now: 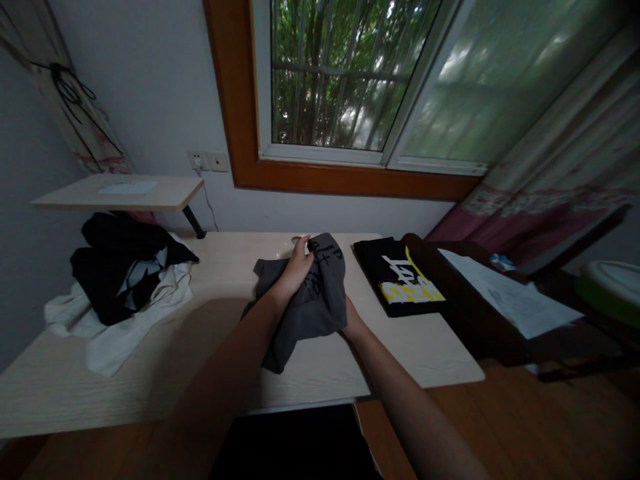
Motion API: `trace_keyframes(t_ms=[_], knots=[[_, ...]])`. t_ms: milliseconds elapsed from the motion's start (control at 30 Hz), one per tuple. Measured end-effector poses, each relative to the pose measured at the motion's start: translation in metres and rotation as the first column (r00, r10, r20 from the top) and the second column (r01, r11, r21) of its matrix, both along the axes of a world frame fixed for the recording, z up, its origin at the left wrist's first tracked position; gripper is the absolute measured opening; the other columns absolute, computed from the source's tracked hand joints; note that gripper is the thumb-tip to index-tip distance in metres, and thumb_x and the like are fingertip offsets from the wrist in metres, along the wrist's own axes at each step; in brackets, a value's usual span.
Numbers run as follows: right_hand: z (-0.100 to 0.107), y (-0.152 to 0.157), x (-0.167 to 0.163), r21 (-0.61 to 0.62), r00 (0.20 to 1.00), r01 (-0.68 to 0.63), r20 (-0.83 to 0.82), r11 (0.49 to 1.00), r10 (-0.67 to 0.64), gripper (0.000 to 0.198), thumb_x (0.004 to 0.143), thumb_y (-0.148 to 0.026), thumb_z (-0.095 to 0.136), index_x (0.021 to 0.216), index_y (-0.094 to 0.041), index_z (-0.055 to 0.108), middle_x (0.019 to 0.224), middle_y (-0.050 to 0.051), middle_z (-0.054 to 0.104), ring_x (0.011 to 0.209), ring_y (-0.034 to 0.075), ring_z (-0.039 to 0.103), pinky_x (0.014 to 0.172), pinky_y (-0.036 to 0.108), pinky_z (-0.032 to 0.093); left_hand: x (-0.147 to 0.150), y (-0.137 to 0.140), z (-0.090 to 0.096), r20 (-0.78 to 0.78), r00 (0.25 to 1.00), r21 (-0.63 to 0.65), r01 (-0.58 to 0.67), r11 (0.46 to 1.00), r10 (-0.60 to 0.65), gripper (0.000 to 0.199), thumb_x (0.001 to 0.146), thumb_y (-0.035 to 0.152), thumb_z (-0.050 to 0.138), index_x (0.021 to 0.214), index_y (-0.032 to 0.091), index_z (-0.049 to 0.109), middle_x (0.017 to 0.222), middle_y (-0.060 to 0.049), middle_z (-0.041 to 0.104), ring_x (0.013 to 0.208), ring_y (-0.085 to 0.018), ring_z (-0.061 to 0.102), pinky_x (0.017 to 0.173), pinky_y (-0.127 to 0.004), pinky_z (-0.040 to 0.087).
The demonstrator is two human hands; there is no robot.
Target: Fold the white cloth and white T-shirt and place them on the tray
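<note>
A grey T-shirt (pixel 313 307) with dark lettering is bunched up over the middle of the table, partly raised. My left hand (pixel 299 261) grips its upper part near the lettering, with the fingers closed on the cloth. At its right edge is my right hand (pixel 353 321), whose fingers go behind the fabric and are hidden. To the right, a black T-shirt (pixel 370 257) with white and yellow print lies folded flat on the table.
Crumpled black clothes (pixel 107 287) and white cloth (pixel 117 350) lie at the left, partly under a raised shelf (pixel 165 191). The pale wooden table (pixel 320 387) stands below a window. A dark brown seat (pixel 465 293) with a white sheet (pixel 505 297) is at the right.
</note>
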State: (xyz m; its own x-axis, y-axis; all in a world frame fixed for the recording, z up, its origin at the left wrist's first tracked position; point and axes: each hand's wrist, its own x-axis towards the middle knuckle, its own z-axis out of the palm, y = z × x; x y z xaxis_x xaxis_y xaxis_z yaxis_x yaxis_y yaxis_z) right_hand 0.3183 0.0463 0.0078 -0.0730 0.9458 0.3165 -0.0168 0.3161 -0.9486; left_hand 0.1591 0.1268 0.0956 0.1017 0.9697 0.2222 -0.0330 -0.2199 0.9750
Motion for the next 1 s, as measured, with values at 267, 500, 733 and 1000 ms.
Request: trace_keyframes(t_ms=[267, 500, 733, 1000], knots=[[0.02, -0.002, 0.002, -0.143, 0.913, 0.057, -0.392, 0.988, -0.109, 0.055, 0.086, -0.056, 0.074, 0.131, -0.028, 0.064, 0.123, 0.006, 0.073, 0.12, 0.028, 0.067, 0.104, 0.051, 0.057, -0.046, -0.026, -0.004, -0.169, 0.939, -0.056, 0.294, 0.954, -0.3, 0.083, 0.087, 0.057, 0.072, 0.155, 0.021, 0.04, 0.163, -0.02, 0.038, 0.151, -0.033, 0.037, 0.126, -0.05, 0.026], [0.024, -0.015, 0.002, -0.235, 0.901, -0.146, -0.432, 0.961, 0.031, 0.056, 0.077, -0.051, 0.082, 0.124, -0.025, 0.067, 0.12, 0.01, 0.074, 0.11, 0.032, 0.072, 0.091, 0.05, 0.062, -0.025, -0.073, -0.008, -0.165, 0.879, -0.048, 0.445, 0.894, -0.447, 0.135, 0.067, 0.047, 0.092, 0.167, 0.025, 0.004, 0.168, -0.019, 0.026, 0.153, -0.035, 0.034, 0.129, -0.052, 0.023], [0.025, -0.024, 0.007, -0.338, 0.906, -0.278, -0.404, 0.899, 0.128, 0.051, 0.084, -0.062, 0.073, 0.119, -0.025, 0.068, 0.119, 0.008, 0.074, 0.091, 0.027, 0.074, 0.066, 0.036, 0.063, -0.037, -0.094, -0.029, -0.198, 0.964, -0.064, 0.167, 0.984, -0.177, 0.116, 0.071, 0.04, 0.089, 0.164, 0.027, 0.022, 0.161, -0.013, 0.043, 0.148, -0.035, 0.042, 0.128, -0.051, 0.028], [0.026, -0.003, 0.011, -0.278, 0.88, 0.003, -0.456, 0.961, -0.135, 0.041, 0.083, -0.052, 0.076, 0.107, -0.02, 0.069, 0.094, 0.005, 0.075, 0.056, 0.013, 0.064, 0.043, 0.02, 0.046, -0.1, -0.109, -0.017, -0.175, 0.982, -0.022, -0.074, 0.997, 0.069, 0.102, 0.073, 0.039, 0.084, 0.16, 0.026, 0.03, 0.16, -0.014, 0.043, 0.147, -0.036, 0.042, 0.124, -0.051, 0.034]])
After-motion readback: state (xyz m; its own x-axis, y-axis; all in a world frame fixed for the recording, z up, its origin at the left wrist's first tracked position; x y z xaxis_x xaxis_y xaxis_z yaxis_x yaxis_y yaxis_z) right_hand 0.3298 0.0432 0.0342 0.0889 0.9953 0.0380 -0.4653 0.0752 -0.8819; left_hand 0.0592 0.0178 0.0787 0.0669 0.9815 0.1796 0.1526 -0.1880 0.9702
